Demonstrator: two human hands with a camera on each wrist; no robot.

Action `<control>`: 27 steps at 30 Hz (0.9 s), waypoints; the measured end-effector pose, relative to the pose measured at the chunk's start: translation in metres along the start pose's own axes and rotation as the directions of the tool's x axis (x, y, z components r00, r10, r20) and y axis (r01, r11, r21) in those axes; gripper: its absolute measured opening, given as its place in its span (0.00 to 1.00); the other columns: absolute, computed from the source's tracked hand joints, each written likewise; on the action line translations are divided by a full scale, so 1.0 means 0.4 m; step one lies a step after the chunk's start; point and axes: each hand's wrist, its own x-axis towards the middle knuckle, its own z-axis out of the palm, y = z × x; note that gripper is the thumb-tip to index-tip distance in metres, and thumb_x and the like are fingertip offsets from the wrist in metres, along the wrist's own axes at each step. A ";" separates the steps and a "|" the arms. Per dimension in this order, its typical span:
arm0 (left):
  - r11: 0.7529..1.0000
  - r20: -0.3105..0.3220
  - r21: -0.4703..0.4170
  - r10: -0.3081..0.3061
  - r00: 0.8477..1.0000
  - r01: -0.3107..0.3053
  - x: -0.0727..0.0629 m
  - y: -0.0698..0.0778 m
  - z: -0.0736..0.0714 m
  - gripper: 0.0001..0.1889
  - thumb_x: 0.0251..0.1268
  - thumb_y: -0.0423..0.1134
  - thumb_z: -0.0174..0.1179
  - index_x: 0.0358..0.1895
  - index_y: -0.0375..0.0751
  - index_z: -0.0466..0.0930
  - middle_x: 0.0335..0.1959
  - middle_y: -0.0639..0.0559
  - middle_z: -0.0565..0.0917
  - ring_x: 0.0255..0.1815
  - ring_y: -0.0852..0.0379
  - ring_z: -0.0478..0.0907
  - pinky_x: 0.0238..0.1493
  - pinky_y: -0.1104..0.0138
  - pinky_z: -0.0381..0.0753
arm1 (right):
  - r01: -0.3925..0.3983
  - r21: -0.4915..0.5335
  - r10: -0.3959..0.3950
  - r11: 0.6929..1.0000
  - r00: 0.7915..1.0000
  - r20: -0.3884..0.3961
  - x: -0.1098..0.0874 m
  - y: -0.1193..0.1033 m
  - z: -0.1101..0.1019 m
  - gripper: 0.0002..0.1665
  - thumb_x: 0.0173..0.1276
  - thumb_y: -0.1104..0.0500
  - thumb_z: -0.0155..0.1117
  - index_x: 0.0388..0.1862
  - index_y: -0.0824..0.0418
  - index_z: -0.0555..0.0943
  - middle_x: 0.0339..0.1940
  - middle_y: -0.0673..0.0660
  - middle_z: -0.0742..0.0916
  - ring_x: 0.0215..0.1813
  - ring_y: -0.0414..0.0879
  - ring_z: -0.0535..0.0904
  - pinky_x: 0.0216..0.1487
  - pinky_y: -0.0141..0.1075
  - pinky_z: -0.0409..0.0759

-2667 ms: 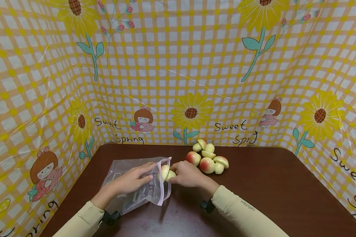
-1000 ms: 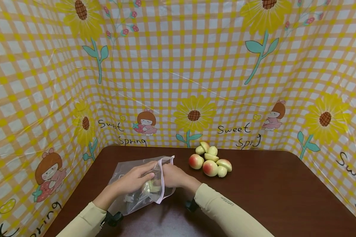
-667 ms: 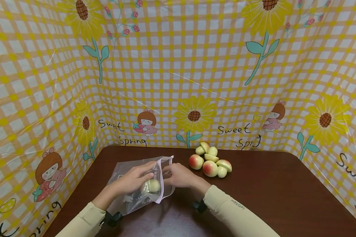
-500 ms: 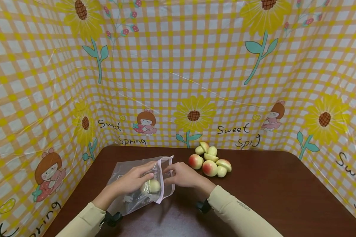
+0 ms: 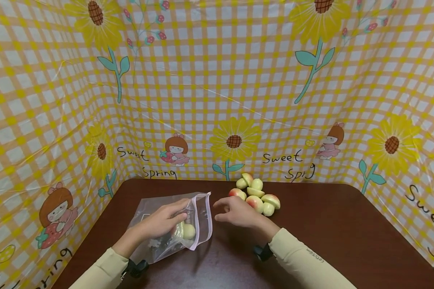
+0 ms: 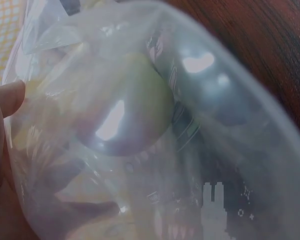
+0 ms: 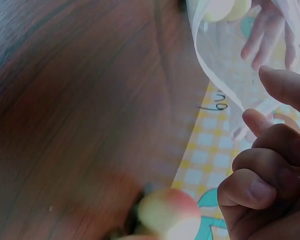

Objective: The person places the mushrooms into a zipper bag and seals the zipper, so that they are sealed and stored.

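A clear zip bag (image 5: pixel 159 245) with a pinkish-white zip edge lies on the dark table, its mouth facing right and gaping. My left hand (image 5: pixel 162 220) holds the bag from above near the mouth; the left wrist view has the thumb in front of the film and fingers seen through it. Inside sits a model mushroom (image 5: pixel 189 231) with a pale stem and a glossy yellow-red cap (image 6: pixel 132 112), partly hidden by the hand. My right hand (image 5: pixel 238 212) hovers just right of the mouth, fingers loosely bent, holding nothing. Several more mushrooms (image 5: pixel 269 204) lie clustered behind it, partly covered.
The brown wooden table (image 5: pixel 325 228) extends to the right of the mushrooms. A checked, sunflower-printed cloth (image 5: pixel 235 100) encloses the back and both sides. Both wrists wear a black camera (image 5: pixel 262 253).
The right hand pushed a mushroom into the bag, let go of it and drew back out to the right. The left hand stayed on the bag. The remaining mushrooms have not moved.
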 end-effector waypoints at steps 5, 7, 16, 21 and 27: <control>1.000 0.011 -0.009 -0.001 1.000 0.001 0.000 0.000 -0.001 0.29 0.80 0.47 0.50 0.79 0.47 0.60 0.79 0.49 0.63 0.79 0.50 0.58 0.76 0.46 0.60 | -0.041 0.026 0.042 0.999 0.999 -0.029 -0.015 0.016 -0.020 0.21 0.64 0.57 0.72 0.55 0.61 0.84 0.14 0.45 0.66 0.17 0.37 0.60 0.22 0.28 0.63; 1.000 0.009 -0.006 -0.007 1.000 0.007 -0.002 -0.002 -0.002 0.29 0.80 0.47 0.51 0.79 0.47 0.60 0.79 0.49 0.63 0.79 0.49 0.58 0.76 0.46 0.60 | -0.056 0.020 0.057 0.998 0.998 -0.036 -0.021 0.022 -0.027 0.21 0.64 0.56 0.72 0.55 0.60 0.84 0.15 0.45 0.69 0.18 0.37 0.62 0.25 0.29 0.65; 1.000 0.001 0.007 0.003 1.000 -0.003 -0.006 -0.015 0.004 0.29 0.80 0.52 0.49 0.79 0.50 0.60 0.79 0.50 0.64 0.79 0.49 0.60 0.75 0.45 0.61 | -0.080 0.021 0.081 0.997 0.995 -0.055 -0.047 0.057 -0.060 0.25 0.65 0.55 0.73 0.59 0.63 0.83 0.14 0.45 0.67 0.17 0.37 0.60 0.23 0.28 0.63; 1.000 0.006 -0.003 -0.003 1.000 0.003 -0.004 -0.013 0.006 0.29 0.80 0.51 0.50 0.79 0.50 0.60 0.79 0.51 0.63 0.79 0.49 0.59 0.75 0.45 0.61 | -0.054 0.036 0.056 0.998 0.997 -0.058 -0.067 0.080 -0.078 0.26 0.65 0.58 0.72 0.60 0.66 0.82 0.14 0.44 0.65 0.17 0.36 0.58 0.22 0.28 0.61; 1.000 0.012 0.004 0.010 1.000 -0.010 0.003 -0.006 0.004 0.30 0.80 0.51 0.50 0.79 0.48 0.60 0.79 0.50 0.62 0.79 0.49 0.58 0.76 0.46 0.60 | -0.076 0.051 0.080 0.996 0.994 -0.078 -0.080 0.102 -0.099 0.26 0.65 0.58 0.72 0.60 0.67 0.82 0.15 0.46 0.67 0.18 0.37 0.60 0.23 0.29 0.62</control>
